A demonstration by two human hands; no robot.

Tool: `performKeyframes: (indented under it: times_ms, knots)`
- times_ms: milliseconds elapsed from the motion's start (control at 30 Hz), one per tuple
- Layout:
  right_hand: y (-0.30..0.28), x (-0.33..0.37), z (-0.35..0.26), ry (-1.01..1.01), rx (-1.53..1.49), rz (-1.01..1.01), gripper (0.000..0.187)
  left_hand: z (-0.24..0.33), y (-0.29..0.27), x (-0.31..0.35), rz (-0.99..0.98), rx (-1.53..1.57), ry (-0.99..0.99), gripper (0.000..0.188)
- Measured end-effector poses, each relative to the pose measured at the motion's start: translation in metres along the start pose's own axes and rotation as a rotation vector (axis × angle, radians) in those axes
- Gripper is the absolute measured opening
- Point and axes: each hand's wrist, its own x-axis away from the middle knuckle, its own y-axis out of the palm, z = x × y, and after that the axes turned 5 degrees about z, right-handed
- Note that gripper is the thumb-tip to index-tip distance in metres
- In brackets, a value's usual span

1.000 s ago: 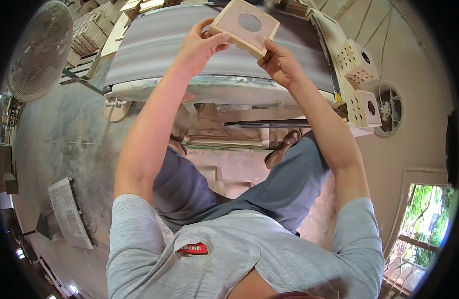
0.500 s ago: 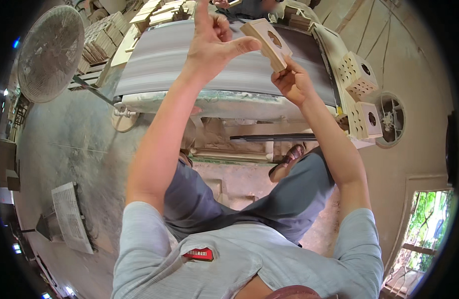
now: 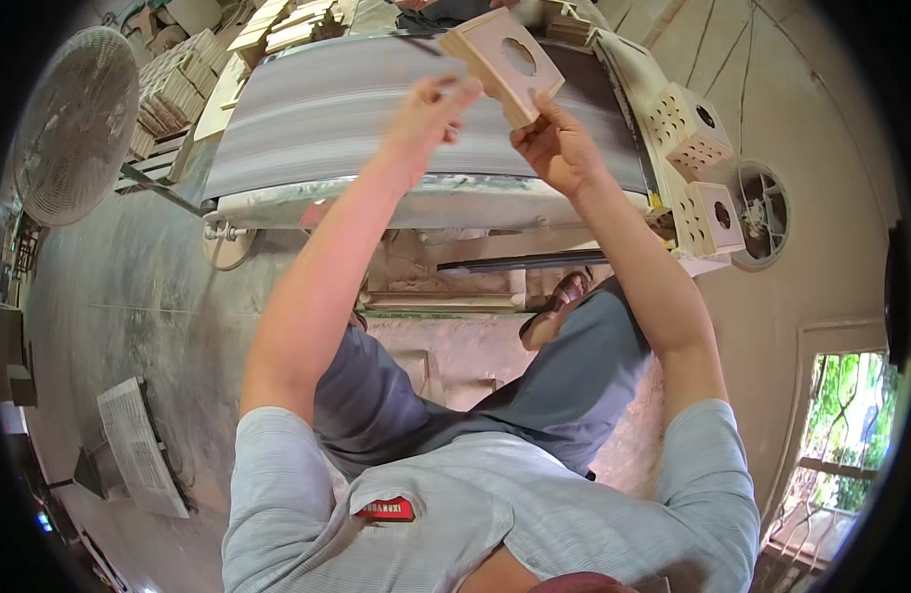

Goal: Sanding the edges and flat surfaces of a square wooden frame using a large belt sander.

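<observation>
My right hand (image 3: pixel 564 151) grips a pale wooden box (image 3: pixel 505 61) by its lower corner, thumb on the broad face. That face has a large round hole with a wavy edge, and the box is held tilted in the air above a wide grey belt (image 3: pixel 317 109). Just left of the box is my left hand (image 3: pixel 428 124), smeared by motion. Its fingers point toward the box, and whether they touch it I cannot tell.
Two more wooden boxes with holes, one (image 3: pixel 688 124) behind the other (image 3: pixel 710 217), stand on the ledge right of the belt. A large fan (image 3: pixel 77 126) is at the far left, near stacked wooden pieces (image 3: pixel 178 84). Another person's hand (image 3: pixel 445 8) shows beyond the belt.
My left hand has come down from its raised position with the thumb stretched out, to beside the box. The box and my right hand have shifted slightly up and left in view.
</observation>
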Motion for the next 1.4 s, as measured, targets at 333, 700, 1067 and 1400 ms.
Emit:
performKeyframes:
  times_ms: [333,700,1067,1400]
  knots:
    - [0.007,0.015,0.009,-0.079,0.242,-0.023,0.023,-0.013,0.024,0.009,-0.093,-0.04,0.131,0.048]
    - [-0.066,-0.019,-0.011,-0.585,1.273,-0.151,0.036,-0.049,-0.025,-0.02,-0.171,-0.652,0.225,0.048]
    - [-0.105,-0.046,-0.001,-0.37,1.257,-0.072,0.039,-0.089,-0.017,-0.055,-0.127,-0.793,0.215,0.056]
    - [-0.115,-0.062,0.005,-0.405,1.526,0.028,0.038,-0.109,-0.023,-0.076,-0.131,-1.056,0.295,0.051]
